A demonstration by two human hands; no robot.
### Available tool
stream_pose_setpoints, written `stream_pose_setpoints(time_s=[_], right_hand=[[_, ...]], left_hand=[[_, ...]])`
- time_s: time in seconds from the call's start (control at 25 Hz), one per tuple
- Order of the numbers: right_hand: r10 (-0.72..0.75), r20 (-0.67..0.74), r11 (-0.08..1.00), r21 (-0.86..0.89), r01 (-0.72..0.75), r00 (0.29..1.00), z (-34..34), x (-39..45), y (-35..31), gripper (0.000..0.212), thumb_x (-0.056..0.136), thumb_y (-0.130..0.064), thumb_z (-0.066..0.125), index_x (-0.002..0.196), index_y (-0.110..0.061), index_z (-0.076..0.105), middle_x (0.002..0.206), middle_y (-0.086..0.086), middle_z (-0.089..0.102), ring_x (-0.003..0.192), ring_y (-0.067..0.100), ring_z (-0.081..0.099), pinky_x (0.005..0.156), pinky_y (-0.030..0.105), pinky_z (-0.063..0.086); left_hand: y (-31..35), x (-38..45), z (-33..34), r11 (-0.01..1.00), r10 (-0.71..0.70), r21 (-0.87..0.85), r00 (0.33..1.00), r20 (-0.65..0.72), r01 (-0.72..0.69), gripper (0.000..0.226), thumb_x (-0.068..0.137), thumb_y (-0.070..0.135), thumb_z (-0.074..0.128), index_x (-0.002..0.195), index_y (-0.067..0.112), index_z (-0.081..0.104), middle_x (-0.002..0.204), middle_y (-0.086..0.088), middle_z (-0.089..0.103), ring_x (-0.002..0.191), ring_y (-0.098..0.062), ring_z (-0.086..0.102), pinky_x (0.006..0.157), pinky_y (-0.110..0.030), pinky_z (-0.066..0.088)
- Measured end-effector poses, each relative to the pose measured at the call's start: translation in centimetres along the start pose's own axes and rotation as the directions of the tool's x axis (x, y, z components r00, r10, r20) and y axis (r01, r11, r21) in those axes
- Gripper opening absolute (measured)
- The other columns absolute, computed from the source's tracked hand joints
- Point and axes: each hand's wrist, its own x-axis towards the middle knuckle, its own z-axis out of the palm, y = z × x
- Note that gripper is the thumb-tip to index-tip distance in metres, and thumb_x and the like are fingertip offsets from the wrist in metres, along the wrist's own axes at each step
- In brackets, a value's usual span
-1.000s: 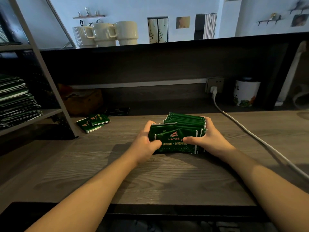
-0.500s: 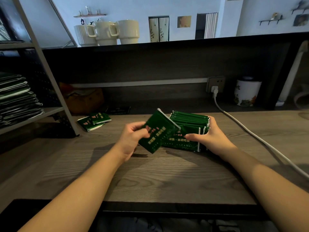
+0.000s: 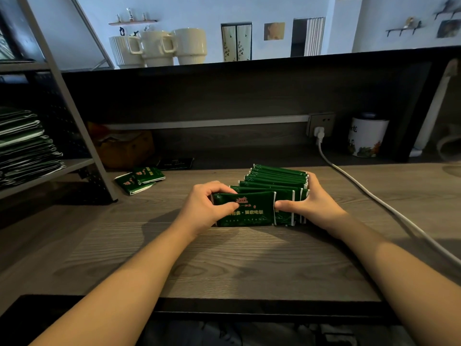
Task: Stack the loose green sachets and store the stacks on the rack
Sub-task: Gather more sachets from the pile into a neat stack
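Stack: green sachets point(image 3: 274, 186) stand on edge mid-tabletop point(image 3: 224, 258), right of the rack point(image 3: 74, 166).
Hands: left hand point(image 3: 202, 211) pinches the front sachet; right hand point(image 3: 309, 203) clasps the stack's end.
Done: sachets point(image 3: 22, 146) already on rack.
Left: loose sachets point(image 3: 139, 178) beside the rack; this stack unstored.

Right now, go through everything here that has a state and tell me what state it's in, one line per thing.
Left hand: pinches the front sachet, held on edge.
Right hand: grips the row of sachets, standing on edge on the table.
Loose sachets: lying flat, overlapping.
Rack: shelf holds stacked sachets.
Plug: in socket.
Mugs: upright.
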Motion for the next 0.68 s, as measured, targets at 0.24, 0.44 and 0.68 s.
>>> stream_pose_setpoints(time_s=[0.24, 0.44, 0.68], right_hand=[[-0.026, 0.018, 0.999, -0.022, 0.026, 0.999, 0.0, -0.1, 0.0, 0.095, 0.055, -0.043, 0.086, 0.134, -0.023, 0.039, 0.121, -0.013, 0.062, 0.111, -0.002, 0.058, 0.086, 0.015, 0.045], [-0.08, 0.081, 0.996, -0.023, 0.082, 0.994, 0.8, -0.5, -0.4, 0.098, 0.055, -0.031, 0.089, 0.137, -0.02, 0.035, 0.121, -0.012, 0.061, 0.105, -0.013, 0.061, 0.083, 0.01, 0.05], [-0.099, 0.107, 0.995, -0.008, 0.101, 0.989, 1.4, -0.4, -0.6, 0.091, 0.066, -0.009, 0.09, 0.137, -0.019, 0.034, 0.122, -0.011, 0.061, 0.105, -0.013, 0.06, 0.082, 0.007, 0.048]], left_hand=[[-0.6, 0.2, 1.4, 0.97, -0.224, 0.093, 0.975, -0.004, 0.223, 0.065, 0.063, 0.046, 0.089, 0.109, 0.035, 0.044, 0.113, 0.009, 0.057, 0.103, -0.013, 0.058, 0.086, -0.037, 0.052], [0.0, 0.4, 2.5, 0.961, -0.252, 0.153, 0.959, 0.132, 0.231, 0.057, 0.067, 0.058, 0.081, 0.116, 0.04, 0.057, 0.118, 0.017, 0.064, 0.111, -0.004, 0.06, 0.097, -0.035, 0.051], [0.7, 0.4, 2.7, 0.97, -0.242, 0.087, 0.914, 0.326, 0.226, 0.064, 0.085, 0.033, 0.074, 0.138, 0.031, 0.039, 0.141, 0.005, 0.052, 0.126, -0.008, 0.049, 0.109, -0.03, 0.04]])
